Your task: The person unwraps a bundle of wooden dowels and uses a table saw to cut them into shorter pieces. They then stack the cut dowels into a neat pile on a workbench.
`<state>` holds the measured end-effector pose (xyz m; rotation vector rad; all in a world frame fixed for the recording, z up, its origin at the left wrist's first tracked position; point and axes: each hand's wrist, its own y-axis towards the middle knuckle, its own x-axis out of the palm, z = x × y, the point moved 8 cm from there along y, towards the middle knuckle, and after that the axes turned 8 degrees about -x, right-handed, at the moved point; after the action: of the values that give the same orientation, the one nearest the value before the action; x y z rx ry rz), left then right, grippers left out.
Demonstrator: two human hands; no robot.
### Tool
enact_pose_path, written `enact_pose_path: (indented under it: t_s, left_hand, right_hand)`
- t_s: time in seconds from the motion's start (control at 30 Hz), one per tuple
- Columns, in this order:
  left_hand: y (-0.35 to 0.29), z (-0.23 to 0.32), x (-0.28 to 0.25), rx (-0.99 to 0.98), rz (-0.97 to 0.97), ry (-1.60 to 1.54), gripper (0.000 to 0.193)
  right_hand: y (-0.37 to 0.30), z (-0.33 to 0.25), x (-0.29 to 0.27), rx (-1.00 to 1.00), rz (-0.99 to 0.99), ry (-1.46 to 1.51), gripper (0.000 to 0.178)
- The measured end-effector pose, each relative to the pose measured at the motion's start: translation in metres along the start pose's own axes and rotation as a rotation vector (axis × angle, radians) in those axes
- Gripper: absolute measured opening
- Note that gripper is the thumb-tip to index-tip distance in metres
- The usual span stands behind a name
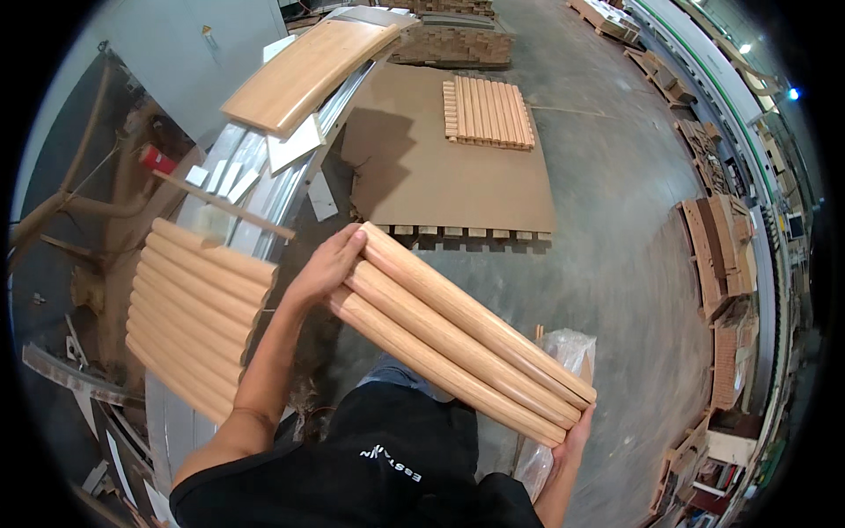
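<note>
Held across my body are three light wooden slats (458,330) with rounded tops, lying side by side and sloping down to the right. My left hand (327,262) is closed round their upper left end, thumb on top. At the lower right end my right hand (574,440) grips them, its fingers partly hidden beneath. To the left, a row of similar rounded slats (198,312) lies on a metal-railed bench (183,414). Farther ahead, a neat stack of such slats (489,113) sits on a cardboard-covered pallet (449,189).
A wide wooden board (308,70) rests on the bench's far part, with white offcuts (295,145) near it. Dark wood stacks (453,42) stand beyond the pallet. Clear plastic wrap (568,348) lies near my right hand. Loaded pallets (717,246) line the right side.
</note>
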<state>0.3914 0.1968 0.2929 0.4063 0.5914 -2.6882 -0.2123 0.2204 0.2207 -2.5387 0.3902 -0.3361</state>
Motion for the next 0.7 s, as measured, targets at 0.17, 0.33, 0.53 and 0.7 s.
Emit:
enact_pose_path:
  t_s: [0.17,0.33,0.53,0.7]
  left_hand:
    - [0.162,0.017,0.060,-0.113,-0.141,0.016,0.053]
    - [0.279,0.079,0.069,-0.126,-0.222,-0.066,0.052]
    - [0.394,0.146,0.054,-0.054,-0.123,0.024,0.051]
    - [0.508,0.170,0.052,-0.107,-0.081,-0.037,0.046]
  right_hand:
    - [0.103,-0.048,0.050,-0.059,0.076,0.020,0.068]
    - [0.187,-0.121,0.120,0.015,0.130,-0.045,0.070]
    - [0.300,-0.179,0.204,-0.080,0.072,-0.046,0.068]
    - [0.403,-0.220,0.298,-0.030,0.094,-0.104,0.070]
